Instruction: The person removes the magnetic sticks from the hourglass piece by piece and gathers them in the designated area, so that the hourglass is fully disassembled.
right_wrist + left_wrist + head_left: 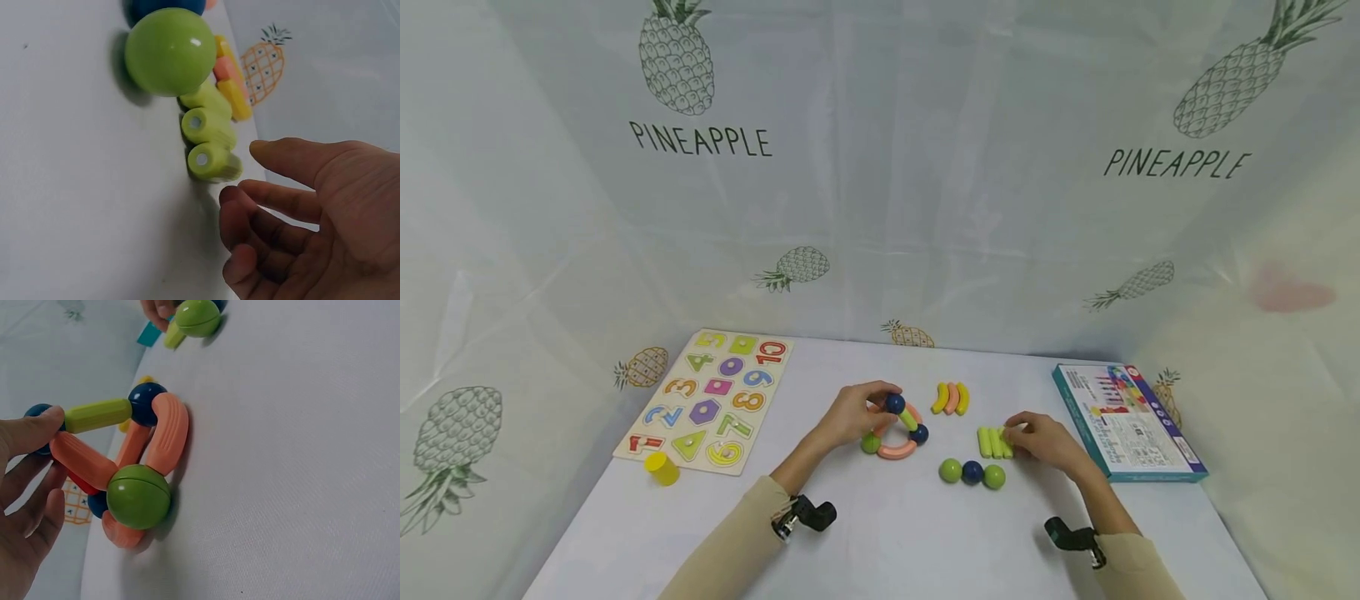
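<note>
My left hand (848, 415) pinches a dark blue ball (895, 403) at the top of a magnetic ball-and-stick structure. From that ball a straight green stick (99, 415) slopes to another blue ball (145, 403). Curved pink sticks (169, 434) and a green ball (139, 497) make up its base on the table; a red stick is partly hidden behind. My right hand (1047, 440) hovers at the row of straight green sticks (990, 443), thumb and fingers apart. In the right wrist view, a gap shows between its fingertips and the nearest stick (212, 161).
Two green balls with a blue ball (972, 472) between them lie before the sticks. Yellow and pink curved sticks (952, 399) sit behind. At left are a number puzzle board (703, 400) and a yellow cylinder (662, 468); at right lies a flat box (1127, 421).
</note>
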`<state>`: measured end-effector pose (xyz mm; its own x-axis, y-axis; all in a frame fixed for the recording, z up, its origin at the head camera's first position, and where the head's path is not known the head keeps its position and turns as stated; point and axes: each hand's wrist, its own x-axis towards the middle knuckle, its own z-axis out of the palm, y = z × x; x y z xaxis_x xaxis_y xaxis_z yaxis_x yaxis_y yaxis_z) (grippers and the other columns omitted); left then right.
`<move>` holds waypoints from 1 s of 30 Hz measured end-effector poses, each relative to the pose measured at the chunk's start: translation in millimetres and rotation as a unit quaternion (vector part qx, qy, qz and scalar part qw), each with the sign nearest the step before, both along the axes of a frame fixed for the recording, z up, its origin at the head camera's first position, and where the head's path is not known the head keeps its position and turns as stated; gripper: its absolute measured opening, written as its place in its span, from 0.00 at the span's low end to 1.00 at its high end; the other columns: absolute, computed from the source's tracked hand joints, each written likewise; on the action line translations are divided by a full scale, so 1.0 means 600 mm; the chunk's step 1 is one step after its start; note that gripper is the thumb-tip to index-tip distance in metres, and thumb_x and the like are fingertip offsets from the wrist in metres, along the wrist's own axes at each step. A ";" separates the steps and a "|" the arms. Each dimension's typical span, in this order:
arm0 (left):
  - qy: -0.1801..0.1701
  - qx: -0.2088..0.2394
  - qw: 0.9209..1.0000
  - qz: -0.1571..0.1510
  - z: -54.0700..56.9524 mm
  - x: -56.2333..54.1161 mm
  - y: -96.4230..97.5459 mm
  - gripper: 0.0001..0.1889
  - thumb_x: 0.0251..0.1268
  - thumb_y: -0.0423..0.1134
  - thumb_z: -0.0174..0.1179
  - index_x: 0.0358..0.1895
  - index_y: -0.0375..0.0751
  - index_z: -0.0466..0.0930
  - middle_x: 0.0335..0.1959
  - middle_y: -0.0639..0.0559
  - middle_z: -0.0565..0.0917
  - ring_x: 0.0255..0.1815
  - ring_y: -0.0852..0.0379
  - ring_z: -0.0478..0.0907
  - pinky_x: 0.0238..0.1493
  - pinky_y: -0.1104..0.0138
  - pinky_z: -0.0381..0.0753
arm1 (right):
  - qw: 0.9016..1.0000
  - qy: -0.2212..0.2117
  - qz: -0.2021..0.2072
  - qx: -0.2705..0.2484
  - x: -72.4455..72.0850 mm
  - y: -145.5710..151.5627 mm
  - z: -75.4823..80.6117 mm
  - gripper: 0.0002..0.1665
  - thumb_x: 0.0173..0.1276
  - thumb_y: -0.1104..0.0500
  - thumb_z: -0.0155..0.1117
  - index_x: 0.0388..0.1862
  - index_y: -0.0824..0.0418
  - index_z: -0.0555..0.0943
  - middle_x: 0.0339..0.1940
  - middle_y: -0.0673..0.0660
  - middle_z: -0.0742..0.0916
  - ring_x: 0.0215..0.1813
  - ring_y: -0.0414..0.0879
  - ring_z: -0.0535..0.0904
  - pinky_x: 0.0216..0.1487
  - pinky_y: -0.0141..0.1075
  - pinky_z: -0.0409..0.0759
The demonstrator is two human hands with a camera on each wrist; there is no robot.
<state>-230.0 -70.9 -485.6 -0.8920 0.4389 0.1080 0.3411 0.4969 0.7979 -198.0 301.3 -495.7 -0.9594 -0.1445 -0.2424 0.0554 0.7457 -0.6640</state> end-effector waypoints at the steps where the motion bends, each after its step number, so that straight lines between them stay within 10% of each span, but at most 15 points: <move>1: -0.001 0.000 1.000 0.001 0.000 0.001 0.000 0.22 0.63 0.38 0.71 0.62 0.49 0.81 0.44 0.56 0.85 0.49 0.52 0.80 0.45 0.63 0.79 | 1.000 0.003 -0.002 -0.001 -0.002 -0.001 0.001 0.23 0.75 0.50 0.61 0.59 0.66 0.80 0.35 0.56 0.85 0.35 0.48 0.78 0.34 0.38 0.76; 19: 0.024 -0.009 0.999 0.042 -0.020 0.001 0.010 0.21 0.57 0.41 0.75 0.55 0.45 0.86 0.43 0.43 0.77 0.37 0.55 0.71 0.31 0.69 0.72 | 0.995 0.066 0.051 -0.057 -0.036 -0.134 0.032 0.20 0.74 0.53 0.64 0.59 0.62 0.81 0.36 0.60 0.86 0.34 0.49 0.79 0.33 0.36 0.76; 30: 0.054 -0.002 0.997 0.055 -0.030 0.003 0.019 0.20 0.58 0.43 0.74 0.54 0.45 0.87 0.44 0.49 0.81 0.49 0.47 0.77 0.47 0.58 0.76 | 0.974 0.117 0.157 -0.112 -0.041 -0.247 0.051 0.19 0.74 0.51 0.64 0.60 0.55 0.81 0.32 0.59 0.88 0.28 0.47 0.79 0.27 0.34 0.74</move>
<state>-228.2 -59.5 -503.5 -0.9182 0.3392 0.2046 0.3679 0.5387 0.7579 -222.8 153.0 -465.0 -0.8846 -0.4637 0.0500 -0.3249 0.5357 -0.7794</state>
